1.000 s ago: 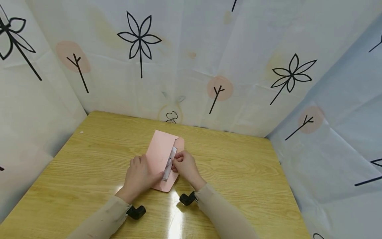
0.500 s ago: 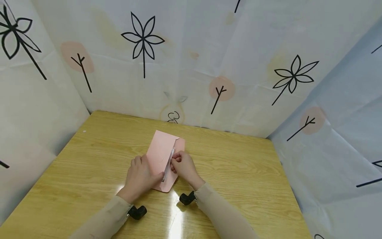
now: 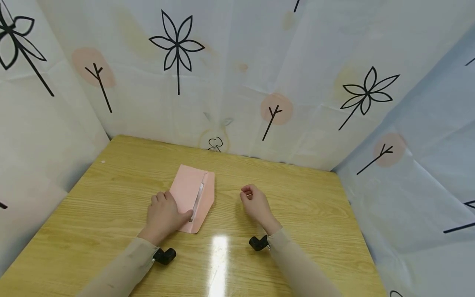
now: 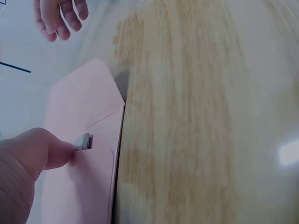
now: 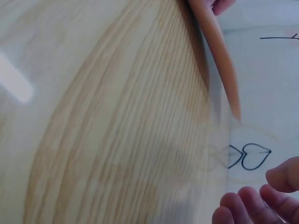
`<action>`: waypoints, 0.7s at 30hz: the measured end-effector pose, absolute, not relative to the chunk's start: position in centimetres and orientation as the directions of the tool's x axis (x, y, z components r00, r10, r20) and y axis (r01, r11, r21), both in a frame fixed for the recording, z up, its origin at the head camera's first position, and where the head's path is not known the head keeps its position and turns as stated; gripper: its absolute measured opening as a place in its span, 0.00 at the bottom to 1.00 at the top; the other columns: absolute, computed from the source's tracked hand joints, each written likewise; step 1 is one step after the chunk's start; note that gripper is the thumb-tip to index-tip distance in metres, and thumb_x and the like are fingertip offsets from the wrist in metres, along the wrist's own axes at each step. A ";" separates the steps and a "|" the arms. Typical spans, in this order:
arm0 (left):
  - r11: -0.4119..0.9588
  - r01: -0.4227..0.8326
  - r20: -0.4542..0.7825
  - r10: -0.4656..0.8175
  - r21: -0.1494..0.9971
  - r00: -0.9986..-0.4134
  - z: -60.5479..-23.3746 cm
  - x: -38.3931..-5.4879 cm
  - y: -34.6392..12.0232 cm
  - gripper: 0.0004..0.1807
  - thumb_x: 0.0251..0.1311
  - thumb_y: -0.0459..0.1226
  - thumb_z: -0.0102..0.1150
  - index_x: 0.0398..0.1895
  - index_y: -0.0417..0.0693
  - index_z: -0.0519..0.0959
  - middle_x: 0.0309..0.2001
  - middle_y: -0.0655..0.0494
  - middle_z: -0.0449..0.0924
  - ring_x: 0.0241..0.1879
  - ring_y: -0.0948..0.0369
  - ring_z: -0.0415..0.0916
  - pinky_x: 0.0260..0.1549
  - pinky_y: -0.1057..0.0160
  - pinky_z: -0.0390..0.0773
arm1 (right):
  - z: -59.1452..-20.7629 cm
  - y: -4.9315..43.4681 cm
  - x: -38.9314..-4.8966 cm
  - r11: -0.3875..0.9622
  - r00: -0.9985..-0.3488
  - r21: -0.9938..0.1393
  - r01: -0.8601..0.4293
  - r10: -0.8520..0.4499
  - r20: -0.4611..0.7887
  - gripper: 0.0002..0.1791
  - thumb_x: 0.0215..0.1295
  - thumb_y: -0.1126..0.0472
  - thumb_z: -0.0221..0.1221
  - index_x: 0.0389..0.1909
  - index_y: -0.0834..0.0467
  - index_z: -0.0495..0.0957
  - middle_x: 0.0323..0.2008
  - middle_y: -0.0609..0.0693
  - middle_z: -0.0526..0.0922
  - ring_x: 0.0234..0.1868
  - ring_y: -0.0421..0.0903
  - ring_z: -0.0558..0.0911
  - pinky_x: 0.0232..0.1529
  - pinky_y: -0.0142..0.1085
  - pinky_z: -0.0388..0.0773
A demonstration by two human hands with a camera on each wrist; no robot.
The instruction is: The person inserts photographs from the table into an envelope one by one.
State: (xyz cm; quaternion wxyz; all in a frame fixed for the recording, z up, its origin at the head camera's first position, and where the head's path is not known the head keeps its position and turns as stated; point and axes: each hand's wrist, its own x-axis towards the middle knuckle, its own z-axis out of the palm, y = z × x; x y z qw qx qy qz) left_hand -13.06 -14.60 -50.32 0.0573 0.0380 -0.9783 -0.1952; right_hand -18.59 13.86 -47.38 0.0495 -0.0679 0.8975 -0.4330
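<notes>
A pink paper envelope (image 3: 186, 185), its flap (image 3: 205, 202) unfolded to the right, is in front of me. My left hand (image 3: 162, 214) grips it from the left side, with the thumb across the slot. Inside the slot shows a thin whitish, paper-like strip (image 3: 197, 202). The left wrist view has the thumb (image 4: 39, 151) right at the end of this strip (image 4: 84, 141). Off to the right of the envelope, my right hand (image 3: 257, 206) is in the air with loosely bent fingers and nothing in it; its fingers (image 5: 252, 205) also show in the right wrist view.
All this is on a yellow wood-grain table (image 3: 297, 214), with a bright reflection near its front. A white curtain (image 3: 230, 74) with flower and tree drawings surrounds the back and sides. Black wrist cameras (image 3: 165, 256) sit at both sleeves.
The strip has gone deeper into the envelope's slot. My right hand has let go and moved away to the right, while the left hand has shifted left with the envelope.
</notes>
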 end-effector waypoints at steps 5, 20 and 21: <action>0.933 -0.045 0.088 -0.081 0.357 -0.993 -50.2 -12.8 -14.6 0.52 0.42 0.63 0.66 0.45 0.17 0.64 0.37 0.29 0.65 0.38 0.38 0.65 0.31 0.43 0.70 | -47.4 14.8 -18.7 0.655 -0.991 -0.750 -0.086 -0.134 -0.004 0.13 0.71 0.58 0.54 0.51 0.60 0.75 0.42 0.49 0.79 0.41 0.45 0.80 0.37 0.40 0.78; 0.937 -0.026 0.067 -0.053 0.349 -0.996 -50.1 -12.0 -15.2 0.55 0.47 0.65 0.63 0.49 0.16 0.64 0.40 0.27 0.66 0.39 0.38 0.66 0.31 0.43 0.73 | -48.2 15.3 -17.9 0.890 -0.901 -0.242 -0.386 -0.307 0.308 0.20 0.69 0.57 0.56 0.57 0.62 0.71 0.57 0.59 0.74 0.50 0.56 0.78 0.48 0.47 0.76; 0.934 -0.020 0.071 -0.048 0.356 -0.996 -50.2 -12.0 -15.3 0.55 0.49 0.65 0.62 0.50 0.16 0.63 0.42 0.26 0.66 0.40 0.37 0.66 0.33 0.42 0.73 | -48.2 15.4 -17.9 0.901 -0.881 -0.170 -0.399 -0.326 0.342 0.21 0.68 0.56 0.57 0.57 0.62 0.71 0.57 0.60 0.73 0.53 0.57 0.76 0.51 0.49 0.74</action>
